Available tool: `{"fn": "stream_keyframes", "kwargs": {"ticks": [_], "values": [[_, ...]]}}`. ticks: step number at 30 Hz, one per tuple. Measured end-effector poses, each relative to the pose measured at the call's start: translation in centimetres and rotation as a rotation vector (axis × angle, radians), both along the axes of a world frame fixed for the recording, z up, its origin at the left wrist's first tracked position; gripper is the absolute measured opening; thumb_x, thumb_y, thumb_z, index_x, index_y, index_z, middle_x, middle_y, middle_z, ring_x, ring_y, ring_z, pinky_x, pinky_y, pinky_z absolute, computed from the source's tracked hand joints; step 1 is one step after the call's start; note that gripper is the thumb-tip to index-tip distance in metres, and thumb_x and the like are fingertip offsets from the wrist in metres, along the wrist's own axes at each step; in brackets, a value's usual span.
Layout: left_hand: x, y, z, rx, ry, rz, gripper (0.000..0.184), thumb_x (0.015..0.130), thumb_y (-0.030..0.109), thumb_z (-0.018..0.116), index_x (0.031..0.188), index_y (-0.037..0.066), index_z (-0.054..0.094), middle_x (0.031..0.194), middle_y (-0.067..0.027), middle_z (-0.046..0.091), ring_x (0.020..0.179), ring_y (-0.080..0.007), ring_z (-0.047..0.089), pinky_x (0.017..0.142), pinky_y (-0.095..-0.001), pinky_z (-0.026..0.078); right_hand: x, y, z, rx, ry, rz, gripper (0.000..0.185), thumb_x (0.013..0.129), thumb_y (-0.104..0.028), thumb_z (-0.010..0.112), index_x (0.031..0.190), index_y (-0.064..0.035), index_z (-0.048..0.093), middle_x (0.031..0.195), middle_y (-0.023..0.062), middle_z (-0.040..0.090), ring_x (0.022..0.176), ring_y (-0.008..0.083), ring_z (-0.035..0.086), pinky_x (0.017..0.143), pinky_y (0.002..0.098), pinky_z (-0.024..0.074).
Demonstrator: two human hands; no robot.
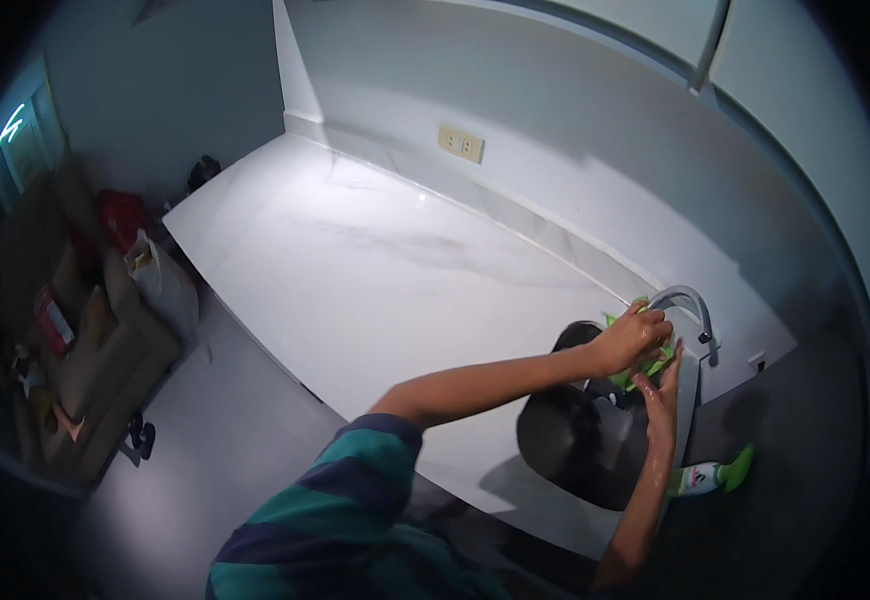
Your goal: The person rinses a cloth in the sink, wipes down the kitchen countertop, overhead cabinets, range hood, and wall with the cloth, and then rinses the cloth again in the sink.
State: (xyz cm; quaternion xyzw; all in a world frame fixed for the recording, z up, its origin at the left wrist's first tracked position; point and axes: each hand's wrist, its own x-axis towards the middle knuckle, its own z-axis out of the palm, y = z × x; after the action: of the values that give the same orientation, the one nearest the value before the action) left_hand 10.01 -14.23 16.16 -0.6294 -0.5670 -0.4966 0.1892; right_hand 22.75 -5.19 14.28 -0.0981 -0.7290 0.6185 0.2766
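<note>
Bright green and crumpled, with loose corners poking out: held as one cloth (659,362) between both hands, over the far part of the dark sink (559,432) at the right. Pinched from above in the bunched fingers of the left hand (635,342). Held lower down by the right hand (661,400), opened wider, with fingers extended and thumb apart; could not tell how firmly, with the contact partly hidden. Looked wet along the right forearm.

Counted one sink, set in one white, grey-veined counter (385,260); one curved metal faucet (696,296), just beyond the hands; one spray bottle (698,480) with a green head, near and right of the sink; and one beige wall outlet (461,144) with two sockets, farther left.

Showed dark marks on the bottle's white label, too small to read. At far left, saw one red-and-white packet (54,322) on a brown sofa (142,335), with print also unreadable.
</note>
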Motion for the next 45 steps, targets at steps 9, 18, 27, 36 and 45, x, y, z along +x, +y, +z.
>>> {"fn": "stream_keyframes", "kwargs": {"ticks": [9, 18, 27, 36, 45], "values": [[-5.4, -25.6, 9.1, -0.572, -0.056, 0.001, 0.039, 0.067, 0.038, 0.068, 0.086, 0.005, 0.058, 0.070, -0.0159, 0.060, 0.067, -0.0303, 0.059, 0.061, -0.0379, 0.044, -4.9, -18.5, 8.4, -0.144, -0.003, 0.147, 0.022, 0.068, -0.003, 0.064, 0.079, -0.0047, 0.046, 0.074, -0.0005, 0.046, 0.066, 0.0064, 0.045, 0.062, 0.0191, 0.0372], [-5.3, -38.7, 6.8, -0.679, -0.622, -0.249, 0.024, 0.073, 0.028, 0.068, 0.080, 0.005, 0.064, 0.066, -0.0029, 0.060, 0.059, -0.0060, 0.050, 0.057, -0.0228, 0.041, -1.1, -22.8, 5.4, 0.181, -0.433, 0.206, 0.019, 0.072, -0.005, 0.065, 0.088, 0.0026, 0.057, 0.079, 0.0064, 0.058, 0.078, 0.0081, 0.052, 0.067, 0.0209, 0.0412], [-9.5, -35.3, 6.1, -0.525, -0.138, -0.212, 0.017, 0.068, 0.018, 0.068, 0.081, 0.008, 0.060, 0.081, -0.0067, 0.058, 0.073, -0.0279, 0.056, 0.063, -0.0347, 0.043, 3.2, -21.2, 7.7, 0.598, -0.155, -0.152, 0.025, 0.055, -0.005, 0.070, 0.076, 0.0008, 0.059, 0.078, 0.0128, 0.063, 0.073, 0.0201, 0.061, 0.072, 0.0335, 0.0482], [-10.2, -40.1, -9.7, -1.147, 0.108, -0.046, 0.031, 0.069, 0.025, 0.065, 0.098, 0.014, 0.060, 0.106, -0.0036, 0.054, 0.102, -0.0207, 0.049, 0.083, -0.0390, 0.038, -2.4, -28.7, -5.6, 1.159, -0.356, 0.744, 0.056, 0.075, -0.048, 0.057, 0.121, -0.0170, 0.047, 0.131, 0.0078, 0.037, 0.116, 0.0289, 0.038, 0.095, 0.0441, 0.0311], [-18.3, -57.7, -10.6, -0.485, -0.643, 0.411, 0.028, 0.069, 0.022, 0.068, 0.095, 0.011, 0.063, 0.097, -0.0100, 0.059, 0.093, -0.0270, 0.056, 0.080, -0.0356, 0.045, -15.1, -37.8, -16.8, 1.343, 0.169, 1.148, 0.061, 0.084, -0.041, 0.044, 0.135, -0.0154, 0.021, 0.142, 0.0039, 0.016, 0.129, 0.0263, 0.016, 0.105, 0.0457, 0.0069]]}}
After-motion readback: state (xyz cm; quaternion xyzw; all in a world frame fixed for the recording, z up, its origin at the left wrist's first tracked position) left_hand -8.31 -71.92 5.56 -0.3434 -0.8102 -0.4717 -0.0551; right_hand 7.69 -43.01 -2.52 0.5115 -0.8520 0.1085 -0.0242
